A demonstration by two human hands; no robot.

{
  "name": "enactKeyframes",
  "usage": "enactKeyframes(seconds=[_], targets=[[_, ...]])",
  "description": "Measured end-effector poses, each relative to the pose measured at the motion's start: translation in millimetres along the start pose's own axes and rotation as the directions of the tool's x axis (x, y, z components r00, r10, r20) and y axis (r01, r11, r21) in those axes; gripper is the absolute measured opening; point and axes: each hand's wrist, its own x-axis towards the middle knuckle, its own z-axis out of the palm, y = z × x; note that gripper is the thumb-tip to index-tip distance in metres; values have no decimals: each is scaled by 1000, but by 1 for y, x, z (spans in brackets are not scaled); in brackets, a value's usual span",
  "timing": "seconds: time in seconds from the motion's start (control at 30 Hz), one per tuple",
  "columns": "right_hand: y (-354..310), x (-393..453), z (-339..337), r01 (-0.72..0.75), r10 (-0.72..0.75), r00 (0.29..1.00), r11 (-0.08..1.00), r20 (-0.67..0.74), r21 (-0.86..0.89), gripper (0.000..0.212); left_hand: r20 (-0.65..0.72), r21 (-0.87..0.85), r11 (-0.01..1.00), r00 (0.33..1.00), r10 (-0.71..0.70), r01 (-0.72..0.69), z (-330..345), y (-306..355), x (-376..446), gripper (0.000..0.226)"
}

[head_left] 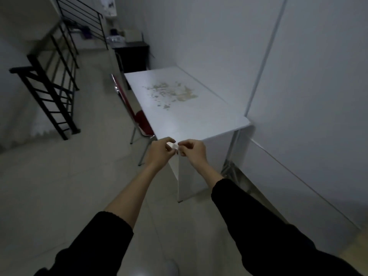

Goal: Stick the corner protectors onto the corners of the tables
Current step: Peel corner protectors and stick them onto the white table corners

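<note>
Right at the near left corner of the white desk (185,114), both hands meet over a small pale protector (172,146). The left hand (160,151) has its fingers (168,140) curled, thumb and forefinger pinching the protector from the left. The right hand (192,149) also has curled fingers and pinches the protector's right end. The piece sits between the two hands, just in front of the desk corner; whether it touches the corner cannot be told, since the hands cover that spot. Both forearms are bare, with black sleeves (264,222) pushed up toward the elbows.

The desk stands with its right edge along a white wall (308,76), and a patch of worn, flaking surface (173,92) shows near the middle of the top. Along the desk's left edge a red chair (132,114) with metal legs is pushed in. Beyond the far edge stands a dark desk (132,54) with a few blurred items on it. To the left, well apart from the desk, a black stair railing (51,82) rises from the tiled floor (69,176).
</note>
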Motion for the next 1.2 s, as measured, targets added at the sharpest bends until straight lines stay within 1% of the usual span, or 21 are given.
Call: enactKeyframes(seconds=[0.13, 0.23, 0.33, 0.43, 0.5, 0.63, 0.8, 1.0, 1.1, 1.2], targets=[[-17, 91, 61, -2, 2, 999, 1000, 43, 1, 10, -12, 70, 998, 1000, -5, 5, -39, -35, 89, 16], [-35, 151, 102, 24, -24, 997, 1000, 69, 5, 12, -58, 107, 994, 998, -23, 29, -66, -62, 151, 19], [-43, 202, 143, 31, -27, 996, 999, 89, -43, 13, -70, 117, 991, 996, -59, 67, -88, -90, 199, 17], [-46, 258, 186, 60, -44, 992, 989, 122, -136, 15, -84, 121, 986, 991, -102, 112, -109, -121, 249, 16], [-51, 291, 209, 82, -61, 991, 981, 123, -176, 16, -95, 135, 984, 990, -101, 113, -122, -140, 281, 17], [-61, 364, 274, 126, -90, 981, 969, 170, -213, 17, -99, 149, 982, 989, -106, 120, -156, -190, 359, 14], [-91, 462, 360, 176, -137, 971, 963, 194, -202, 18, -85, 167, 982, 993, -76, 89, -212, -254, 464, 15], [-147, 586, 451, 227, -190, 969, 940, 161, -256, 12, -101, 194, 979, 994, -50, 69, -295, -314, 606, 21], [-162, 643, 488, 243, -206, 967, 926, 153, -289, 12, -90, 179, 983, 995, -35, 51, -313, -344, 665, 20], [-163, 708, 531, 244, -204, 968, 910, 149, -335, 13, -67, 195, 979, 997, -41, 53, -328, -383, 728, 20]])
